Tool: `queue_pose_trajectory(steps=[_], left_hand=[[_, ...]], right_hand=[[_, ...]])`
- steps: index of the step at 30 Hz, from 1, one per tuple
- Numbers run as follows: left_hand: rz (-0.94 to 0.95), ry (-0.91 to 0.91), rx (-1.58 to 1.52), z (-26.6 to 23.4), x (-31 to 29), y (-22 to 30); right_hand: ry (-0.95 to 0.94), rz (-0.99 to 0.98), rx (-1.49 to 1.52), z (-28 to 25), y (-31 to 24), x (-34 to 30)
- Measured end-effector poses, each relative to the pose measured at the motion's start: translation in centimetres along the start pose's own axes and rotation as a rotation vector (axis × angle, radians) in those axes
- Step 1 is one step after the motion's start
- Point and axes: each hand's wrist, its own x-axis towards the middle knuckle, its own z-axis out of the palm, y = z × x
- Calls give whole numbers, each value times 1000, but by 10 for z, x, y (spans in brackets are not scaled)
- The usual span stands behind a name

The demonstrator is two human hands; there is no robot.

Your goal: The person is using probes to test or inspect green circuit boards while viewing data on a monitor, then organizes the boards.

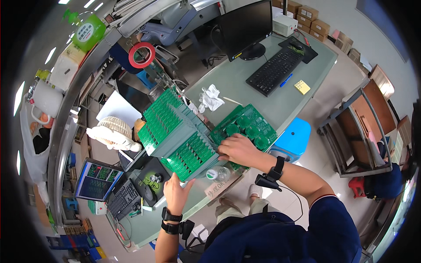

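Note:
A tall, stepped stack of green circuit boards [188, 155] stands on the near part of the bench. At its near left corner is my left hand [176, 194], thumb and forefinger stretched apart, with the fingertips close against the board edges. My right hand [240, 151] is at the stack's right edge, its fingers bent and drawn together. What they hold, if anything, is hidden. Right beside that hand lies a pile of green boards with round coil-like parts [249, 127]. A clear plastic bottle [218, 174] sits between my hands at the bench edge.
A crumpled white cloth [210, 98], a black keyboard [277, 69], a monitor [245, 28] and a yellow note pad [302, 87] are farther along the bench [280, 103]. Left are a white fan [114, 132], a mouse [149, 195] and another screen [98, 179]. A blue bin [294, 138] stands at right.

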Motion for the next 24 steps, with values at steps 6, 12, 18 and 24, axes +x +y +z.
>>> queue_pose_trajectory(steps=[6,12,18,24], left_hand=[[102,47,13,-10,5,4],[-103,-22,-240,-5,4,8],[-598,-284,-1154,0,-21,-20],[-734,-259,-1591,41,11,-41]], right_hand=[[-5,-135,-95,-1,2,12],[-66,-93,-10,-5,5,12],[-86,463,848,11,42,-8],[64,1065,1463,73,17,23]])
